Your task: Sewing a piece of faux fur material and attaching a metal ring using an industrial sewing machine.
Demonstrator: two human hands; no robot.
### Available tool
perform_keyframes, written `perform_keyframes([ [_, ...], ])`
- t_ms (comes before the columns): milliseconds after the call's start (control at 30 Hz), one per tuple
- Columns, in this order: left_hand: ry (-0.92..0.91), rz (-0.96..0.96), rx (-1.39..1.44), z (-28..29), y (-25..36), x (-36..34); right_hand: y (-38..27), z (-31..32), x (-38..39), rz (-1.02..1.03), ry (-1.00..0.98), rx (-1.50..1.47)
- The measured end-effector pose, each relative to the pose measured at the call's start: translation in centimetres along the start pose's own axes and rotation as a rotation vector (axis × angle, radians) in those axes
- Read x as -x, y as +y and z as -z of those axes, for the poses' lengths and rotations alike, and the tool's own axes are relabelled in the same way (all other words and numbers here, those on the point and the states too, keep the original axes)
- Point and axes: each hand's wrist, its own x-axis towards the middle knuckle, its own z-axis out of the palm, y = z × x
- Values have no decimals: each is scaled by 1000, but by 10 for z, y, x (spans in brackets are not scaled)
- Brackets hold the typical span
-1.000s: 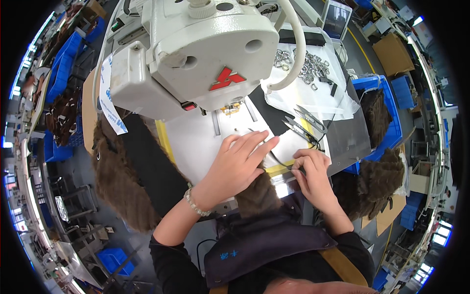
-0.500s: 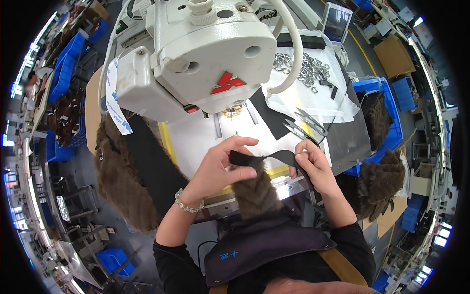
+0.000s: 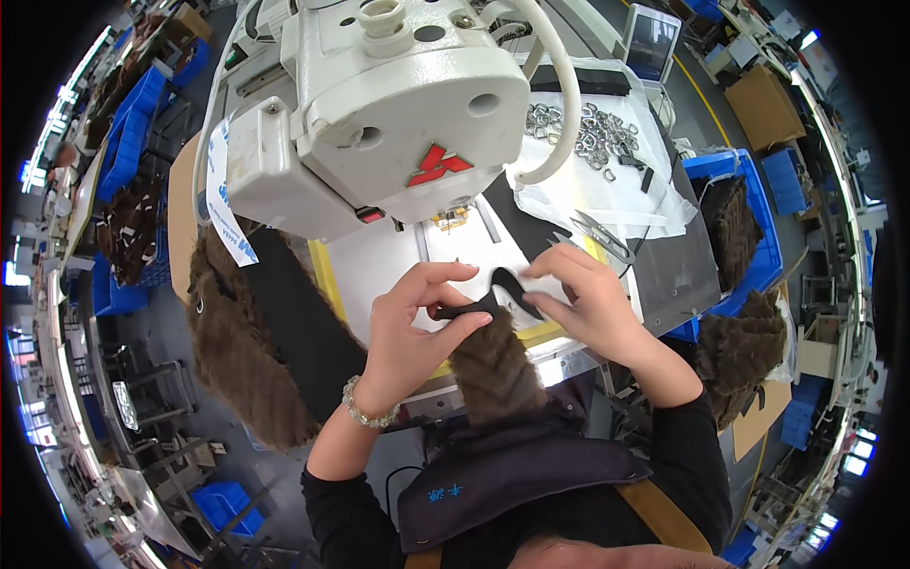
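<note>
A narrow black strip (image 3: pixel 505 278) bends up into a small loop above a strip of brown fur (image 3: pixel 493 376). Its left part is pinched between the thumb and fingers of my left hand (image 3: pixel 414 313), which wears a beaded bracelet. My right hand (image 3: pixel 590 302) is beside the loop's right side, thumb and forefinger apart and slightly blurred. The black strip's right end runs down close by that thumb; whether they touch is unclear. The fur hangs toward my lap over the near edge of the white work plate (image 3: pixel 379 277). Directly ahead stands a white sewing machine head (image 3: pixel 408 123).
Thread snips (image 3: pixel 604 237) lie on the right, before a pile of metal D-rings (image 3: pixel 592 133) on white sheeting. A brown fur piece with a black panel (image 3: pixel 294 322) hangs at the left. Blue bins (image 3: pixel 758 228) holding fur stand at the right.
My right hand has moved left toward my left hand and its fingers have parted. The black strip, stretched between both hands before, now bends up in a loop.
</note>
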Motion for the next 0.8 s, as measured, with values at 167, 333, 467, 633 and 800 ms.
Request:
perform_keyframes([
  [167,119,-105,-141,6,16,-5,-15,3,-25,-92,-19,-112],
  [333,-18,-356,-290,10,22,-13,-18,-8,-42,-6,-276,-555],
  [467,-94,-534,-569,11,20,-13,2,-11,-52,231,-437,-448],
  [633,-100,-792,-700,8,10,-13,20,-12,-55,388,-291,-39],
  [800,-187,-862,-879,-2,-13,-12,39,-24,-50,484,11,352],
])
